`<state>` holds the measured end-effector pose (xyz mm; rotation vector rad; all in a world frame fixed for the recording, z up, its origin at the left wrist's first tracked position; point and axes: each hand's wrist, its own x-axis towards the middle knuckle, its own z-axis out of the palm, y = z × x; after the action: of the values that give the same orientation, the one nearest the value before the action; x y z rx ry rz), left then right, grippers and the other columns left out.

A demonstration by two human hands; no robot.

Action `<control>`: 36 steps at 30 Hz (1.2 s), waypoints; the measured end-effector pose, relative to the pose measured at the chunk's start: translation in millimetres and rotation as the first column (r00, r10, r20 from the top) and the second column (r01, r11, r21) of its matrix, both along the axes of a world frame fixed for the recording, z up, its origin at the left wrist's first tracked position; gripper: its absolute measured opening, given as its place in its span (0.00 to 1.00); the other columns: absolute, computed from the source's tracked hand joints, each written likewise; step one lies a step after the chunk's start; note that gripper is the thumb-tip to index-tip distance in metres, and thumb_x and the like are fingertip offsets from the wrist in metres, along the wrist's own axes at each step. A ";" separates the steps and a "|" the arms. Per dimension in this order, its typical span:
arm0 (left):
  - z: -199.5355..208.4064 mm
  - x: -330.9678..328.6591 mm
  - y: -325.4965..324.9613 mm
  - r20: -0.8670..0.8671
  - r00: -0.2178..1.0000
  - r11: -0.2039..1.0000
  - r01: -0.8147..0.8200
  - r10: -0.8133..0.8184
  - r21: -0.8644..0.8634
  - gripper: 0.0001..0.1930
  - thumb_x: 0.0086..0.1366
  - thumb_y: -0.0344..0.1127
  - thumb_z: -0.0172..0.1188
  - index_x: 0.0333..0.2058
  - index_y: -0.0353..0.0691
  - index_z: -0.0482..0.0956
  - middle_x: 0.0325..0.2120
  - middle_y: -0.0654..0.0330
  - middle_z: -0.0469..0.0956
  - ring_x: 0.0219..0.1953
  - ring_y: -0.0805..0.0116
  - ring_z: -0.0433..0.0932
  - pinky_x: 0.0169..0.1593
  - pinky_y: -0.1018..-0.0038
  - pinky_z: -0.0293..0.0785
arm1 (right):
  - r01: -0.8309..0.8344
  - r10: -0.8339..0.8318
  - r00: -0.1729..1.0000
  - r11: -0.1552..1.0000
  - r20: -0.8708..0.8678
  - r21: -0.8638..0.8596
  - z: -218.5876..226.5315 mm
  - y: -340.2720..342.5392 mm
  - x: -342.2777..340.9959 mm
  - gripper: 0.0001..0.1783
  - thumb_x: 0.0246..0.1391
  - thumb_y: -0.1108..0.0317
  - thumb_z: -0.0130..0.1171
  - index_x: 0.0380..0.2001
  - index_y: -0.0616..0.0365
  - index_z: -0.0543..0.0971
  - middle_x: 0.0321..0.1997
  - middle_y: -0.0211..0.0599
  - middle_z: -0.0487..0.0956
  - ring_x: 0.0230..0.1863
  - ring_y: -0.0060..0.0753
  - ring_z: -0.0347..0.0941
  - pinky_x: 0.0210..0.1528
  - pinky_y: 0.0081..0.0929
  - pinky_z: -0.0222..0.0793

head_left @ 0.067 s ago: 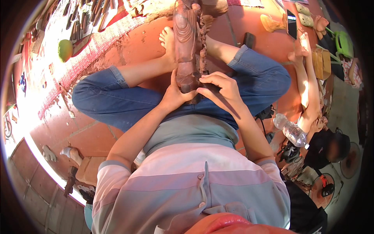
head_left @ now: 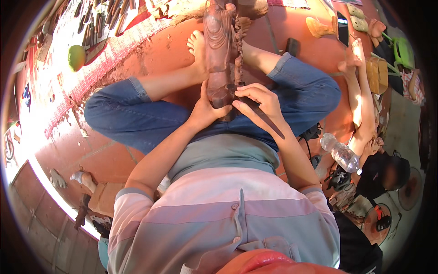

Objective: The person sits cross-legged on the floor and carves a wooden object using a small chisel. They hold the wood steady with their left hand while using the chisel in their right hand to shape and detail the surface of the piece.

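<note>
A reddish-brown carved wooden statue (head_left: 217, 50) with draped folds lies lengthwise between my bent legs, its base toward my lap. A knobbly carved staff runs down its right side. My left hand (head_left: 205, 109) is wrapped round the base from the left, thumb toward me. My right hand (head_left: 260, 100) pinches a thin, dark, tapering tool (head_left: 270, 120) between thumb and fingers. One end of it meets the statue's base on the right; the pointed end lies over my wrist. Its exact kind cannot be made out.
Several carving tools (head_left: 98, 27) lie on a cloth at the upper left, near a green fruit (head_left: 76, 58). A rough log (head_left: 189, 11) sits beyond the statue. To the right are a plastic bottle (head_left: 340, 153), a cardboard box (head_left: 378, 75) and another person's legs (head_left: 360, 91).
The dark tool has swung slightly in my right hand, so more of its pointed end shows over the wrist. My left hand keeps its hold on the statue.
</note>
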<state>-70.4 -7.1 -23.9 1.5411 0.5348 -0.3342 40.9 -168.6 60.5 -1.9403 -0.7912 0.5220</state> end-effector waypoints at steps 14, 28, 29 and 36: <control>6.0 2.9 0.8 -0.035 0.999 1.000 -0.007 0.006 -0.028 0.62 0.48 0.48 0.72 0.65 0.30 0.32 0.54 0.40 0.68 0.58 0.54 0.70 0.60 0.67 0.65 | 0.226 -0.229 0.973 0.971 0.033 0.083 -4.8 12.5 -0.1 0.08 0.45 0.76 0.65 0.19 0.63 0.75 0.23 0.40 0.77 0.27 0.31 0.77 0.31 0.24 0.70; 5.7 2.6 1.1 -0.005 1.000 1.000 0.011 -0.011 -0.016 0.62 0.50 0.45 0.72 0.66 0.31 0.30 0.53 0.41 0.70 0.56 0.56 0.71 0.60 0.69 0.66 | 0.262 -0.290 0.934 0.953 0.209 0.152 -14.3 13.9 -13.3 0.07 0.44 0.75 0.65 0.21 0.62 0.76 0.25 0.41 0.78 0.25 0.37 0.76 0.30 0.26 0.72; 5.4 2.2 1.1 0.005 1.000 1.000 0.010 -0.010 -0.004 0.62 0.50 0.45 0.71 0.66 0.31 0.30 0.53 0.41 0.70 0.56 0.56 0.72 0.60 0.69 0.66 | 0.264 -0.278 0.951 0.958 0.139 0.109 -16.2 9.3 -17.8 0.07 0.44 0.75 0.66 0.21 0.62 0.76 0.25 0.40 0.78 0.25 0.37 0.77 0.30 0.26 0.72; 2.5 0.9 0.4 0.010 1.000 1.000 0.015 -0.015 -0.013 0.61 0.50 0.46 0.71 0.66 0.32 0.30 0.51 0.42 0.71 0.55 0.56 0.73 0.59 0.68 0.66 | 0.299 -0.320 0.939 0.941 0.124 0.160 -15.7 16.1 -10.3 0.07 0.44 0.74 0.66 0.21 0.62 0.76 0.25 0.40 0.77 0.26 0.36 0.76 0.29 0.26 0.71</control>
<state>-69.4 -6.7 -21.4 1.5341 0.5128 -0.3412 30.6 -152.4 44.8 -1.9409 -0.5788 0.1291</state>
